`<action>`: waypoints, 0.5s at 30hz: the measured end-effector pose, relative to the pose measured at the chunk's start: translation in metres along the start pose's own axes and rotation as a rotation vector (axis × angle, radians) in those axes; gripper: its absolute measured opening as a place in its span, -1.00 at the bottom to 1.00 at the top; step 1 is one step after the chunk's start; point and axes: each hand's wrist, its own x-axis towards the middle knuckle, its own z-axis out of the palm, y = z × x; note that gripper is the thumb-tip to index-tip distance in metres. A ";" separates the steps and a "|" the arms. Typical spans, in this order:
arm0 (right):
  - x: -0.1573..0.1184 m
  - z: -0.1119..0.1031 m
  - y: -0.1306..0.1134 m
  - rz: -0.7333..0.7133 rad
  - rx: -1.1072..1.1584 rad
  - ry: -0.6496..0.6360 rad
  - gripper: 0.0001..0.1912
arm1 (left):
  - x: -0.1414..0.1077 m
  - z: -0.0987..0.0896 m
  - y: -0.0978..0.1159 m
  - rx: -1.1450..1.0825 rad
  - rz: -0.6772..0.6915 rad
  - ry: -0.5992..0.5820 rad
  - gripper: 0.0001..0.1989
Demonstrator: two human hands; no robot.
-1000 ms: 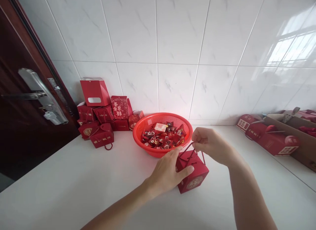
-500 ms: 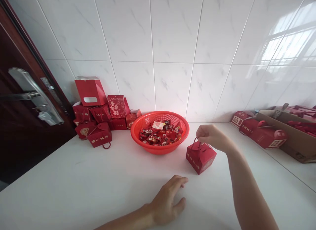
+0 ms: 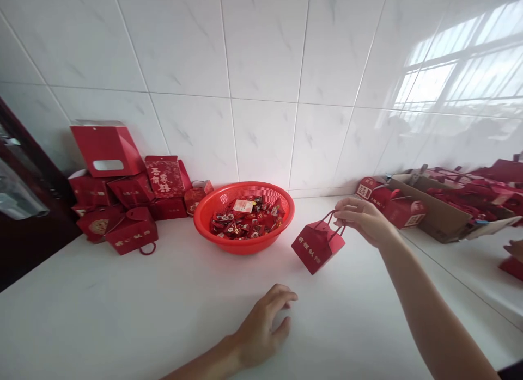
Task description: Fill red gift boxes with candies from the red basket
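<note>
One box (image 3: pixel 312 249) hangs tilted over the table (image 3: pixel 196 309), just right of the single bowl (image 3: pixel 245 246), which holds a heap of sweets (image 3: pixel 245 227) too jumbled to count and one pale packet (image 3: pixel 243 206) on top. At least eight more boxes make up the pile (image 3: pixel 131 230) on the left, and three stand at the right beside one carton (image 3: pixel 433 219). The right hand (image 3: pixel 359 219) has its fingertips pinched together on the box's cord (image 3: pixel 325 216), the others curled behind. The left hand (image 3: pixel 261 325) is half open, fingers loosely bent and thumb apart, with nothing in its grip, near the front of the table; whether it touches the surface cannot be told. It is also unclear whether the box's lowest corner clears the table. The rear boxes of the pile are partly covered by those in front, the red things (image 3: pixel 461 200) in the carton overlap, the door (image 3: pixel 20 189) is cut off at the left edge, and at the right edge only part of another person's hand (image 3: pixel 517 249) shows, by a red thing (image 3: pixel 511 267) also cut off.
</note>
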 end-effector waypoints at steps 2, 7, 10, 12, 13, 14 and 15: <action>-0.003 -0.018 -0.005 -0.027 -0.018 0.079 -0.59 | 0.001 -0.002 0.001 -0.002 -0.007 -0.011 -0.61; -0.014 -0.072 -0.021 -0.062 -0.151 0.256 -0.68 | 0.002 -0.004 0.004 0.001 -0.064 -0.043 -0.66; -0.017 -0.109 -0.025 0.005 -0.294 0.387 -0.89 | 0.002 -0.004 0.006 0.007 -0.096 -0.046 -0.70; -0.015 -0.135 -0.024 0.065 -0.418 0.495 -0.89 | 0.003 -0.004 0.008 0.022 -0.089 -0.032 -0.70; -0.013 -0.148 -0.022 0.079 -0.478 0.519 -0.86 | 0.003 -0.004 0.008 0.028 -0.083 -0.027 -0.70; -0.010 -0.160 -0.019 0.073 -0.565 0.542 -0.85 | 0.004 -0.004 0.008 0.032 -0.077 -0.024 -0.70; -0.007 -0.171 -0.016 0.047 -0.727 0.586 -0.84 | 0.004 -0.004 0.007 0.034 -0.072 -0.023 -0.70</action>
